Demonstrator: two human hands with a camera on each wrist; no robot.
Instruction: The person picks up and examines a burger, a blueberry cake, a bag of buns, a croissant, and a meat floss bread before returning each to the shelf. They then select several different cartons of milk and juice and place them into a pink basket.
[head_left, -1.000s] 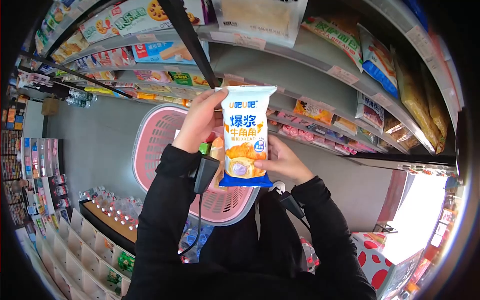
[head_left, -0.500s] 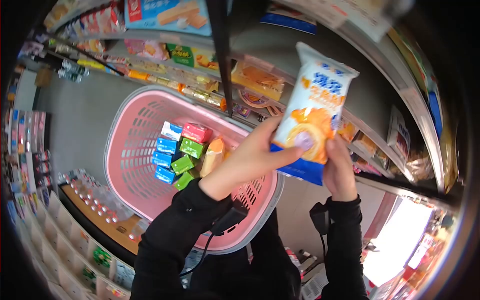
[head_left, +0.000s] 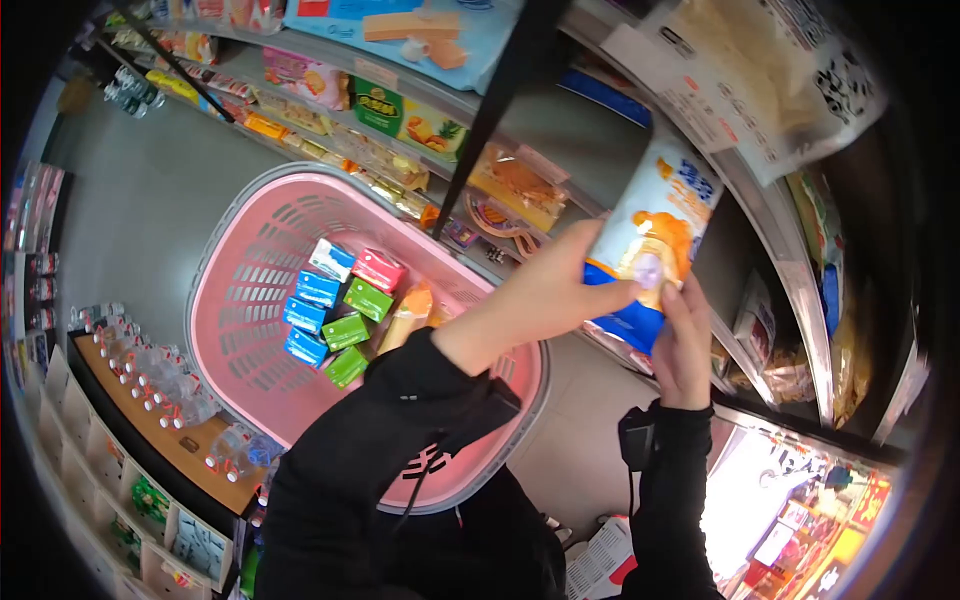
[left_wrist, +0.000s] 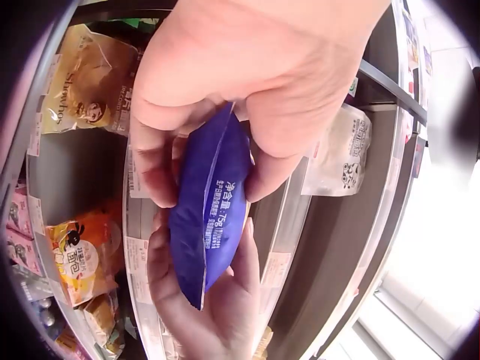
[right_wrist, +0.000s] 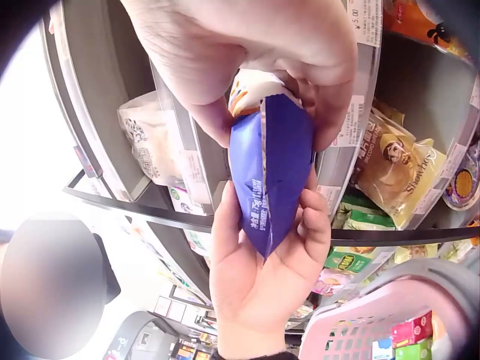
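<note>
Both my hands, left (head_left: 545,295) and right (head_left: 685,345), pinch the bread pack (head_left: 650,240) up at the shelf (head_left: 740,190); it isn't in the basket (head_left: 230,300) yet.

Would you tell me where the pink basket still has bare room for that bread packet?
The basket is bare along its left side and its far end, left of the cartons. The near right part is hidden under the left sleeve. Both hands hold the packet at the crowded shelves.
</note>
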